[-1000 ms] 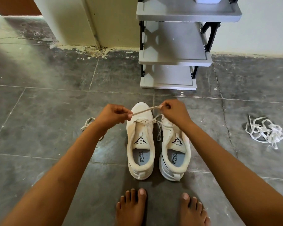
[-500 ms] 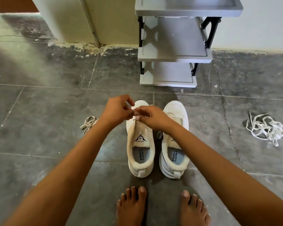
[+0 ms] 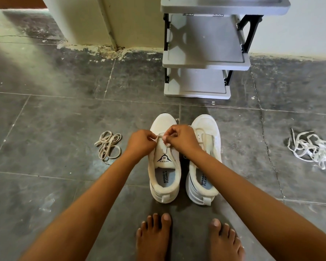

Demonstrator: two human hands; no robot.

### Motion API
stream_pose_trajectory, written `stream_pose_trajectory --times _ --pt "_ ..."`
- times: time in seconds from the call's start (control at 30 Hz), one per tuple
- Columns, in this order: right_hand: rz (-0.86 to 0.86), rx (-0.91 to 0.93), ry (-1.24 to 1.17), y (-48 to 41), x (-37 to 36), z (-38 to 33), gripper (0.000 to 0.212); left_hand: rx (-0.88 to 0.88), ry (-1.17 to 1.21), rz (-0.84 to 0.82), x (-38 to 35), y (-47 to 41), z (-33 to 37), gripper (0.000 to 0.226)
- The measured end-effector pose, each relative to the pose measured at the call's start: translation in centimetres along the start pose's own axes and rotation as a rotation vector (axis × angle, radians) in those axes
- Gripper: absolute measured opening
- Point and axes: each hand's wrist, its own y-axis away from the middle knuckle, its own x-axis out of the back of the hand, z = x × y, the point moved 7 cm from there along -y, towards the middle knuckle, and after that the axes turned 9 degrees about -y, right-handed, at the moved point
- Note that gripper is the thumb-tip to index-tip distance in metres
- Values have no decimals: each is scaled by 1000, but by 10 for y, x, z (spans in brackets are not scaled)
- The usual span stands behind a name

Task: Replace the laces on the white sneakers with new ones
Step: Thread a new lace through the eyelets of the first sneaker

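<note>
Two white sneakers stand side by side on the floor, toes away from me: the left sneaker (image 3: pixel 165 162) and the right sneaker (image 3: pixel 205 166). Both hands are over the left sneaker's eyelets. My left hand (image 3: pixel 140 143) pinches a beige lace (image 3: pixel 159 136) at the shoe's left side. My right hand (image 3: pixel 181 138) pinches the same lace just to the right, fingers curled. The right sneaker shows bare eyelets.
A coil of beige laces (image 3: pixel 108 146) lies on the floor left of the shoes. A tangle of white laces (image 3: pixel 310 148) lies far right. A grey shoe rack (image 3: pixel 201 53) stands against the wall ahead. My bare feet (image 3: pixel 188 240) are at the bottom.
The hands, spread apart with the lace stretched between them a second ago, have come together and lowered onto the left sneaker's front eyelets.
</note>
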Motion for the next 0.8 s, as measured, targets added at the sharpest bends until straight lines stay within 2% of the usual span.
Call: stream_pose_trajectory --times 0.13,0.23,0.33,0.67,0.8 --pt "-12 21 204 -6 -9 -2 9 139 261 -74 -4 -1 -17 29" --pt "-15 43 417 -8 -16 -7 17 184 332 -134 -8 -3 -22 34" --pt "-39 40 524 -9 -23 -11 11 200 368 -175 -11 -6 -24 36" --pt "-36 85 595 -7 -26 -10 20 160 352 -192 -11 -6 -22 31" --pt "-35 95 630 -6 -28 -10 18 130 338 -194 -9 -4 -18 30"
